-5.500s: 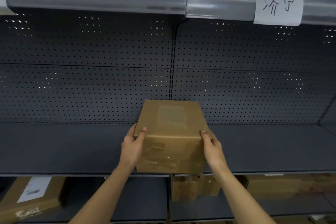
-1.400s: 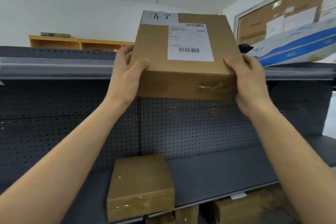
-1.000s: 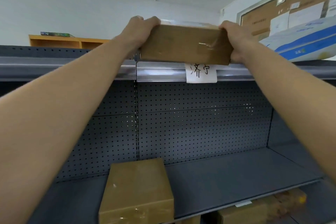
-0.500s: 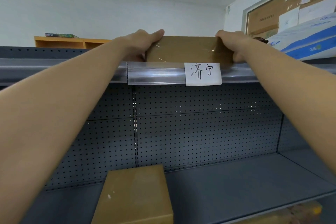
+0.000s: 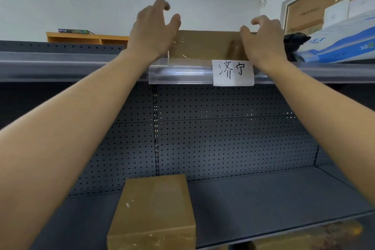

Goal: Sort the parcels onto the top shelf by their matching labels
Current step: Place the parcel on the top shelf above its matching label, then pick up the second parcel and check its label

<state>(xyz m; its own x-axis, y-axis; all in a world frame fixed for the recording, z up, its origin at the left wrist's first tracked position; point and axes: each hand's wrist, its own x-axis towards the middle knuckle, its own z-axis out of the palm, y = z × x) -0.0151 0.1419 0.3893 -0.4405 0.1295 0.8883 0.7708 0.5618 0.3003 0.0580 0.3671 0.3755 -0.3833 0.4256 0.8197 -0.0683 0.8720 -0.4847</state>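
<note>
A flat brown cardboard parcel (image 5: 205, 44) rests on the top shelf (image 5: 81, 65), right above the white handwritten label 济宁 (image 5: 233, 72) on the shelf's clear front rail. My left hand (image 5: 154, 30) hovers at the parcel's left end with fingers spread and lifted off it. At the right end my right hand (image 5: 263, 40) is open too, its fingers curled just clear of the box. A second brown parcel (image 5: 154, 211) sits on the middle shelf below.
A blue-and-white package (image 5: 341, 44) and a black bag (image 5: 294, 42) lie on the top shelf just right of the parcel. A dark pegboard back panel (image 5: 223, 128) closes the middle shelf. More cardboard boxes (image 5: 304, 237) show on the shelf underneath.
Both hands have let go of the parcel on the top shelf and lifted back from its ends with fingers spread. The parcel stays where it was set down.
</note>
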